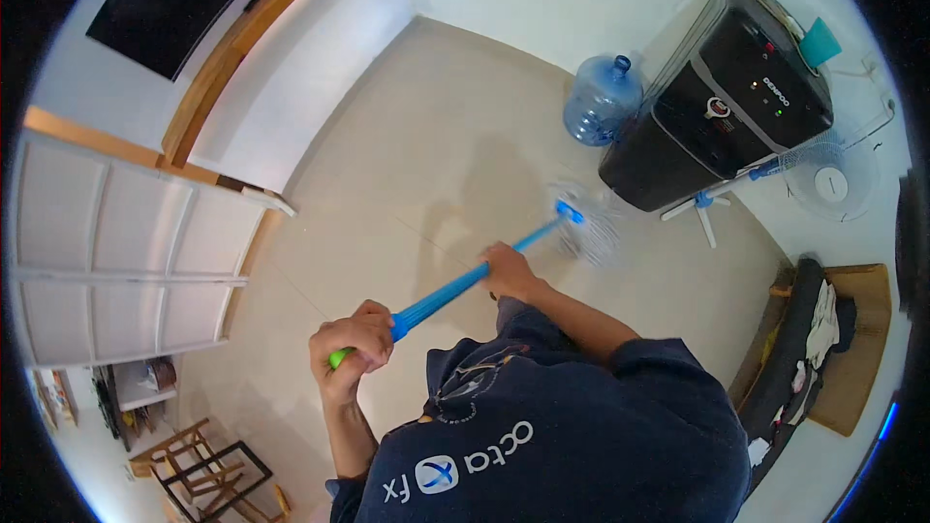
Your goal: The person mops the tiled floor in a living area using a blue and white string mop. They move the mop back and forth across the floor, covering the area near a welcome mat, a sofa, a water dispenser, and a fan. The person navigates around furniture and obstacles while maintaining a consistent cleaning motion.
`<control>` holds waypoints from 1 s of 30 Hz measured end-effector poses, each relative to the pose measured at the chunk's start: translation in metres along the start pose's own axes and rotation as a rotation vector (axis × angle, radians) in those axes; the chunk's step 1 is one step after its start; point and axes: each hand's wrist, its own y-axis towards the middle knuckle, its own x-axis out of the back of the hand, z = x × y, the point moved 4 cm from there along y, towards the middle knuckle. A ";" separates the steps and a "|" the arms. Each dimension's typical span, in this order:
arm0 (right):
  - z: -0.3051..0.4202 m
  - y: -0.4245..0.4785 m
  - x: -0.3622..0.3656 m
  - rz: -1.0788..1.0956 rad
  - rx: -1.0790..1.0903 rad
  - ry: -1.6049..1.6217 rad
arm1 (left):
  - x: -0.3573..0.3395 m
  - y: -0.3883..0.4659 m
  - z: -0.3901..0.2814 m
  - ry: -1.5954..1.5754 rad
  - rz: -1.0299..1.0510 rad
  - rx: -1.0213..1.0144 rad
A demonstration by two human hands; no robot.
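Observation:
My left hand [351, 349] is wrapped around the top end of a mop's blue handle [443, 298], where a green tip shows between the fingers. Farther down the shaft, my right hand [508, 272] grips it too. The handle slants away to the right and ends in a blue connector. From there the pale mop head [592, 232] spreads over the beige tile floor [378, 152], its strands blurred. The mop head lies just short of the base of a black water dispenser [716, 94].
A clear blue water jug [603, 102] stands beside the dispenser. White fan [828, 174] legs reach onto the floor at right. A cardboard box [857, 349] holds clothes by the right wall. White panelled doors [131, 232] line the left, with wooden stools [211, 472] at lower left.

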 end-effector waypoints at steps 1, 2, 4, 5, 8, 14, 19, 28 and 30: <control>0.002 0.032 -0.001 -0.025 0.046 -0.017 | 0.008 0.017 -0.002 0.068 0.038 -0.004; 0.003 0.063 -0.001 -0.049 0.087 -0.036 | 0.014 0.033 0.000 0.132 0.077 -0.007; -0.003 0.125 0.001 0.010 0.052 0.047 | 0.023 0.065 0.010 0.241 0.055 -0.018; -0.005 0.150 0.002 -0.002 0.086 0.075 | 0.028 0.079 0.015 0.299 0.043 -0.024; -0.009 0.195 0.008 -0.052 0.162 0.119 | 0.046 0.108 0.034 0.350 0.083 -0.015; -0.016 0.199 0.014 -0.186 -0.061 0.158 | 0.073 0.175 0.029 0.068 0.232 -0.073; -0.047 0.121 0.036 -0.268 -0.327 0.050 | 0.056 0.214 0.061 -0.092 0.503 -0.005; -0.084 -0.017 -0.024 -0.223 -0.719 -0.093 | 0.041 0.141 0.138 -0.203 0.861 0.390; -0.075 -0.002 -0.039 -0.237 -0.685 -0.138 | 0.069 0.135 0.146 -0.217 0.831 0.328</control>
